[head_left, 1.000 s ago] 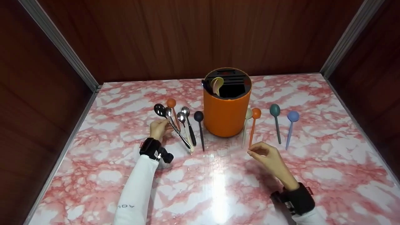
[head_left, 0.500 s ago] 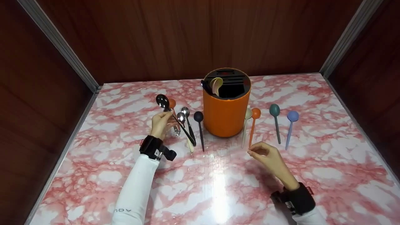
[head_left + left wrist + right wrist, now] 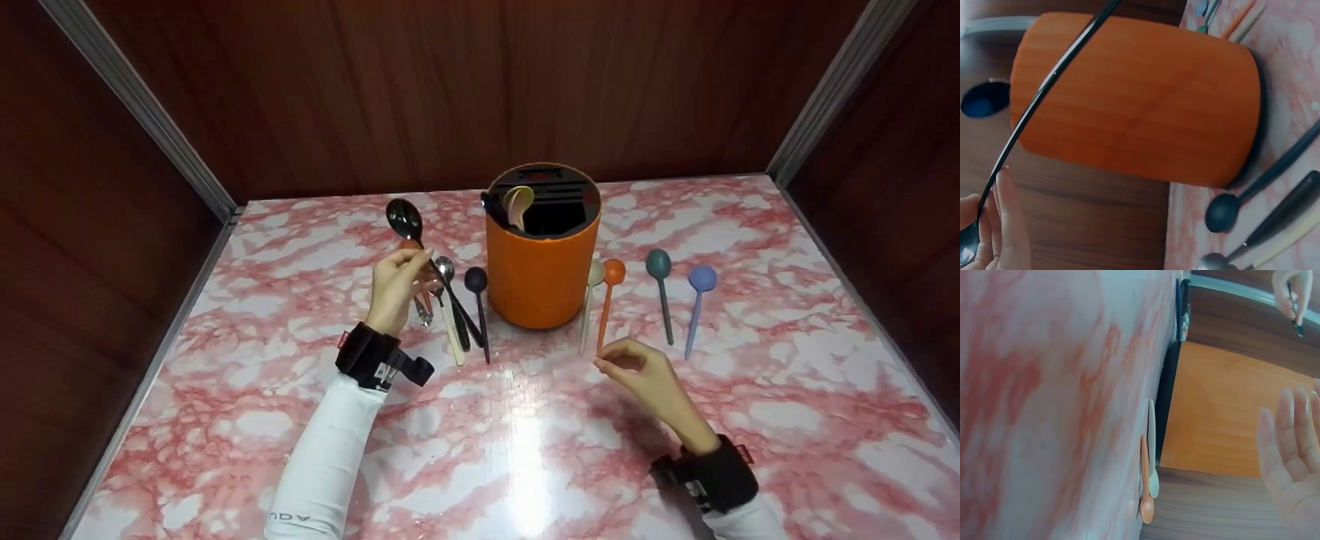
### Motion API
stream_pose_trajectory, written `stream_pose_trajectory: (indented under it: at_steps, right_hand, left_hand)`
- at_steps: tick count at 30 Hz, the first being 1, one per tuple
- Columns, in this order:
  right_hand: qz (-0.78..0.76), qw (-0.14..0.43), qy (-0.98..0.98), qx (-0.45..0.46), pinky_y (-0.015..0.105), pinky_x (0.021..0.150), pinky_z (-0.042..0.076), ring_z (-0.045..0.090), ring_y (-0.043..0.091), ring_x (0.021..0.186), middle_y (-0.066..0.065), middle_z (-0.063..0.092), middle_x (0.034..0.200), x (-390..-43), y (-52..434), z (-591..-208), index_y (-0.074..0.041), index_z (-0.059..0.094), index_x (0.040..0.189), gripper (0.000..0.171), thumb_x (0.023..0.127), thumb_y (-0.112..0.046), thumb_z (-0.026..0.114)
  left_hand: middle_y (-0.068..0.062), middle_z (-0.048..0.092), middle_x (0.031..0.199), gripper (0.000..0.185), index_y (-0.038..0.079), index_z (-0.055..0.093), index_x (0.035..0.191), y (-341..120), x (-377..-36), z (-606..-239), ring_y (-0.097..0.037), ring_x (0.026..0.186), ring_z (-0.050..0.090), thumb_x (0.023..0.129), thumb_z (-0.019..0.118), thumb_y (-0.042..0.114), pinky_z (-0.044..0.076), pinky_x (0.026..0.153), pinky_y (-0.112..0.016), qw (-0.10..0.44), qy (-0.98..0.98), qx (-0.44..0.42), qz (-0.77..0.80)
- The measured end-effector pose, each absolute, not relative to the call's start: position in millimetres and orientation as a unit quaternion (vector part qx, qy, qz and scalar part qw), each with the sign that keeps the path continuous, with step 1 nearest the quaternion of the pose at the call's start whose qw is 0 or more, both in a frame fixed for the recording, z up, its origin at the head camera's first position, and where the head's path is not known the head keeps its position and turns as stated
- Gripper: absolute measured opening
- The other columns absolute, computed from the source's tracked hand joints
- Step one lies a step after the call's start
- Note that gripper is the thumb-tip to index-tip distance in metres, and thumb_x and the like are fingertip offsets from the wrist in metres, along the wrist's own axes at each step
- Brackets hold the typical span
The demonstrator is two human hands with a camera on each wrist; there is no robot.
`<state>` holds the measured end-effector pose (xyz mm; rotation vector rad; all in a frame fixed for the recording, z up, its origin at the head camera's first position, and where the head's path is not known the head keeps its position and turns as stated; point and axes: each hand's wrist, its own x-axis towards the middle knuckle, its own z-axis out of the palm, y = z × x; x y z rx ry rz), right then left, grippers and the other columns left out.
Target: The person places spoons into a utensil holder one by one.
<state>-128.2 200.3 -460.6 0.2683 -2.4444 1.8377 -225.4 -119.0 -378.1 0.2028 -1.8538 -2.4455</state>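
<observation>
My left hand (image 3: 394, 291) pinches a dark shiny spoon (image 3: 405, 217) between thumb and fingers, close below its bowl. The spoon is raised over the table, bowl at upper left and handle slanting down to the right. In the left wrist view its long handle (image 3: 1044, 87) crosses in front of the orange cylindrical utensil holder (image 3: 1140, 101). My right hand (image 3: 646, 381) holds nothing; its fingers are loosely bent, and in the head view its fingertips overlap the handle end of an orange spoon (image 3: 613, 271). Parts of the spoons under my left hand are hidden.
The holder (image 3: 541, 289) has a few utensils, including a yellowish spoon (image 3: 519, 202), in its slotted black top. A black spoon (image 3: 475, 280) and several others lie left of it. To its right lie cream (image 3: 595, 271), green (image 3: 658, 264) and blue-violet spoons (image 3: 703, 278).
My left hand has lifted the dark spoon up and moved slightly right. A metal spoon that was beneath it now shows its handle end on the table. My right hand stays still.
</observation>
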Motion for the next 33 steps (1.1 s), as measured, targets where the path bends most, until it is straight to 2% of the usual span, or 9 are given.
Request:
stream_pose_trajectory:
  at_steps: [2, 7, 13, 18, 21, 33]
  right_hand:
    - [0.595, 0.036, -0.798, 0.092, 0.014, 0.071, 0.051, 0.062, 0.001, 0.076, -0.007, 0.066, 0.081, -128, 201, -459, 0.000, 0.066, 0.091, 0.010, 0.081, -0.001, 0.066]
    - [0.593, 0.032, -0.799, 0.095, 0.014, 0.072, 0.051, 0.062, 0.002, 0.076, -0.009, 0.066, 0.081, -128, 200, -456, 0.000, 0.066, 0.092, 0.010, 0.082, -0.002, 0.066]
    - [0.600, 0.028, -0.792, 0.106, 0.016, 0.072, 0.052, 0.063, 0.003, 0.076, -0.011, 0.065, 0.081, -131, 199, -453, 0.001, 0.066, 0.091, 0.010, 0.082, -0.004, 0.067]
    - [0.586, 0.024, -0.802, 0.115, 0.016, 0.073, 0.052, 0.063, 0.003, 0.077, -0.005, 0.067, 0.084, -133, 197, -449, -0.001, 0.066, 0.092, 0.011, 0.083, -0.007, 0.067]
    - [0.578, 0.019, -0.807, 0.117, 0.016, 0.074, 0.052, 0.062, 0.002, 0.078, -0.003, 0.067, 0.085, -135, 194, -445, -0.002, 0.066, 0.092, 0.011, 0.083, -0.008, 0.066]
    - [0.564, 0.026, -0.813, 0.144, 0.016, 0.076, 0.051, 0.062, 0.000, 0.080, 0.012, 0.068, 0.090, -137, 182, -429, -0.002, 0.066, 0.093, 0.013, 0.085, -0.012, 0.065]
  left_hand:
    - [0.000, 0.061, 0.062, 0.004, -0.004, 0.056, 0.087, -115, -221, -373, -0.008, 0.054, 0.058, 0.089, 0.054, 0.000, 0.055, 0.054, -0.022, 0.040, -0.601, 0.053, -0.796]
    - [0.000, 0.061, 0.061, 0.011, 0.004, 0.056, 0.078, -106, -212, -364, -0.009, 0.055, 0.059, 0.088, 0.055, -0.002, 0.055, 0.053, -0.023, 0.049, -0.593, 0.029, -0.803]
    - [-0.001, 0.061, 0.065, 0.009, 0.002, 0.056, 0.080, -96, -202, -355, -0.010, 0.056, 0.059, 0.087, 0.055, -0.003, 0.056, 0.055, -0.025, 0.063, -0.605, -0.003, -0.793]
    - [-0.001, 0.061, 0.065, 0.002, -0.004, 0.056, 0.084, -87, -196, -350, -0.010, 0.056, 0.059, 0.086, 0.057, -0.003, 0.056, 0.055, -0.026, 0.069, -0.614, -0.021, -0.786]
    - [-0.002, 0.060, 0.066, 0.005, -0.007, 0.055, 0.087, -82, -194, -348, -0.011, 0.055, 0.060, 0.085, 0.058, -0.003, 0.056, 0.054, -0.027, 0.061, -0.612, -0.030, -0.788]
    - [-0.003, 0.062, 0.069, 0.004, -0.001, 0.056, 0.084, -59, -185, -349, -0.012, 0.057, 0.061, 0.086, 0.058, 0.000, 0.057, 0.056, -0.028, 0.023, -0.628, -0.062, -0.776]
